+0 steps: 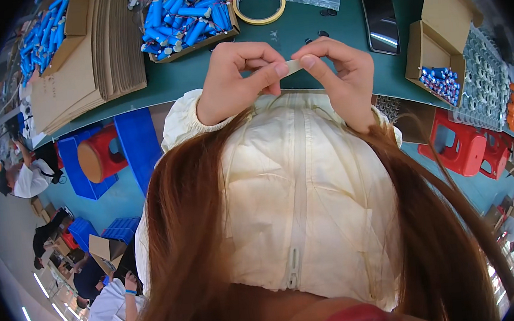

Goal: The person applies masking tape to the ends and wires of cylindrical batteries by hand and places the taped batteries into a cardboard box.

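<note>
Above the near edge of the green table, a short pale strip (pixel 294 67), which looks like a piece of tape, is stretched between my two hands. My left hand (pixel 235 77) pinches one end between thumb and forefinger, the other fingers curled. The opposite end is in the fingertips of my right hand (pixel 347 75). Just beyond them lies a roll of yellow tape (pixel 282 6). To its left, a cardboard tray (pixel 194 48) holds many blue wrapped cylindrical cells (pixel 188 18) with thin wires.
Flattened cardboard sheets (pixel 118 44) are stacked at the left, beside another box of blue cells (pixel 48 35). A black phone (pixel 378 18) lies right of my hands. Farther right are an open carton (pixel 435 47) of small blue cells, a clear tray (pixel 481 76) and red stools (pixel 458 144).
</note>
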Motion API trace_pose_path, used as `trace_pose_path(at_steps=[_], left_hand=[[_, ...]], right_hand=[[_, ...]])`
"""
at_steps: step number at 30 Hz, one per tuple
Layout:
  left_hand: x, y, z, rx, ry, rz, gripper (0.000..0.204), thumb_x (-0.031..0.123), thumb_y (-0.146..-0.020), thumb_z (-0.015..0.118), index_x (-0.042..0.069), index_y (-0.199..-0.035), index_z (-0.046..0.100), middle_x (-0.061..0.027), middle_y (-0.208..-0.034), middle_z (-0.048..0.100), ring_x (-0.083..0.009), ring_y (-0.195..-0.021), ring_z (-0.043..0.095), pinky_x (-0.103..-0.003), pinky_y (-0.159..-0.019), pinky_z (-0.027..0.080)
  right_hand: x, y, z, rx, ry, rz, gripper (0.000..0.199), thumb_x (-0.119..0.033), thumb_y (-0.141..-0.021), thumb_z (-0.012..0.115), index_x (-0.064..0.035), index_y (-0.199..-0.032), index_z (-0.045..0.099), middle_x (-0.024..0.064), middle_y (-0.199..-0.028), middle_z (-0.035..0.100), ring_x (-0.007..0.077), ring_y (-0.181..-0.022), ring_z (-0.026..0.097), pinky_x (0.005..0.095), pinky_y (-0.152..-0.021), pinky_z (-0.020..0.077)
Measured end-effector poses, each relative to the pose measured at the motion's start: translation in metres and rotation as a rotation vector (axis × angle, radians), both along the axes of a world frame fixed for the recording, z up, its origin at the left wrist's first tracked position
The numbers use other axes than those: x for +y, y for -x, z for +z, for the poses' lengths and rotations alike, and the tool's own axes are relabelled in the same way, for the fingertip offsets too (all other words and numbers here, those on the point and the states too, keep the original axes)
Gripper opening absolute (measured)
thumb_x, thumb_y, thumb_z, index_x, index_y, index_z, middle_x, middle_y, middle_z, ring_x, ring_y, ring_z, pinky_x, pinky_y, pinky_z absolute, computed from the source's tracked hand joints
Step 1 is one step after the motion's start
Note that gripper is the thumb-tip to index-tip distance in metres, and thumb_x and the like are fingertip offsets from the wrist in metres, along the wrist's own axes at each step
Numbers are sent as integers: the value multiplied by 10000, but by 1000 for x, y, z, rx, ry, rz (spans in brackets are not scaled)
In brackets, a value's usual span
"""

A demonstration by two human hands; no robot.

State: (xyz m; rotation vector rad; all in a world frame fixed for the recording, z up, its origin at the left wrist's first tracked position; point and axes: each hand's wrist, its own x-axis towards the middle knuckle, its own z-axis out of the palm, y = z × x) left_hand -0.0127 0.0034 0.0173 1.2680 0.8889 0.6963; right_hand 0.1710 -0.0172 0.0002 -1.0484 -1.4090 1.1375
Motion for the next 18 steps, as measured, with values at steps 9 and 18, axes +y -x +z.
trace_pose_path(at_steps=[9, 18], left_hand=[[2, -6, -6, -170, 142, 21, 124, 73, -811, 619, -49, -797, 617, -75, -609, 610, -99, -539, 568, -200, -501, 436], [1, -12, -8, -241, 156, 17, 124, 71, -797, 628, -51, -781, 623, -89, -612, 614, -105, -526, 566, -208, -503, 444]], right_hand=[[-6, 3, 0, 65, -10, -128, 34, -5, -773, 627, 10, -796, 647, 64, -756, 626, 122, -693, 544, 234, -644, 418], [-12, 4, 1, 123, 8, -182, 28, -3, -775, 629, 24, -783, 632, 64, -739, 612, 126, -683, 528, 237, -636, 414]])
